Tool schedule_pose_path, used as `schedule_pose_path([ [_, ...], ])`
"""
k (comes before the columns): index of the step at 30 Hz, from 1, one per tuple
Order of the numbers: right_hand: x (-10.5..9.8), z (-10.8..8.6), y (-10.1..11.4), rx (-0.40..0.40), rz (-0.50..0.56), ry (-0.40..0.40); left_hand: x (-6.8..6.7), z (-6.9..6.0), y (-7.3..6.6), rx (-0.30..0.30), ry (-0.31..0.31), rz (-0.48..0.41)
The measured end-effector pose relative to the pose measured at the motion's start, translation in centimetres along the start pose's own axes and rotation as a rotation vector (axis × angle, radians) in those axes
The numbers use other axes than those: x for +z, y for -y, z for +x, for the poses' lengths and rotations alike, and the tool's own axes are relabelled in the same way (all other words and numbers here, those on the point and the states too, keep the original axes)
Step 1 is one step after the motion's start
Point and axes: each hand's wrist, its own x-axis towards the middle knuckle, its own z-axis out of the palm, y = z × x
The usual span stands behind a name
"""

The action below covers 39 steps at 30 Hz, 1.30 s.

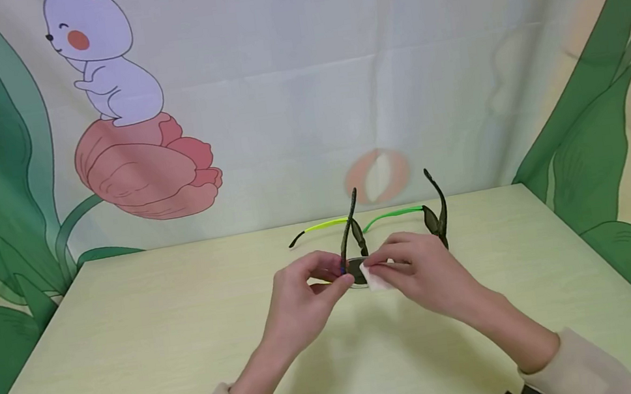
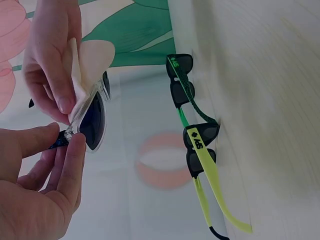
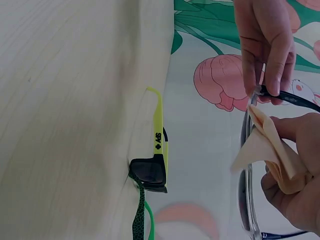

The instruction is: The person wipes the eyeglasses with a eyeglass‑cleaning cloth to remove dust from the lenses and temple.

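In the head view my left hand [image 1: 309,298] pinches a pair of sunglasses [image 1: 356,273] near one hinge, between thumb and fingers. These have a clear frame, dark lenses and dark temples that stand unfolded, pointing away from me. A pale folded cloth [image 1: 379,278] is pinched in my right hand [image 1: 428,272], lying against the front of the frame. The left wrist view shows a dark lens [image 2: 93,122] beside the left fingertips. From the right wrist, the cloth [image 3: 272,150] covers the middle part of the frame, and its contact with the lens there is partly hidden.
Behind the hands, on the pale table [image 1: 161,334], stand two more black-framed sunglasses, one with yellow temples [image 2: 207,172], the other with green temples [image 2: 182,87]. They sit close together. A printed curtain [image 1: 279,96] hangs at the table's far edge.
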Motion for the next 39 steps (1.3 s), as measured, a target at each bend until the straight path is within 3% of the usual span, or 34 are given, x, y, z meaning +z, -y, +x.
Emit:
schedule_pose_path([
  [7, 0.4, 0.6, 0.6, 0.064, 0.007, 0.082, 0.5, -0.2, -0.4, 0.028, 0.026, 0.005],
  [12, 0.6, 0.8, 0.6, 0.026, -0.01, 0.088, 0.7, -0.3, -0.4, 0.046, 0.041, 0.006],
  [24, 0.3, 1.7, 0.7, 0.009, -0.251, 0.087, 0.8, -0.4, -0.2, 0.072, 0.07, 0.024],
  [31, 0.2, 2.0, 0.8, 0.042, -0.209, 0.115, 0.7, -0.4, -0.3, 0.062, 0.069, 0.004],
  [39, -0.1, 1.8, 0.6, 0.017, -0.06, 0.179, 0.7, -0.3, -0.3, 0.072, 0.056, 0.017],
])
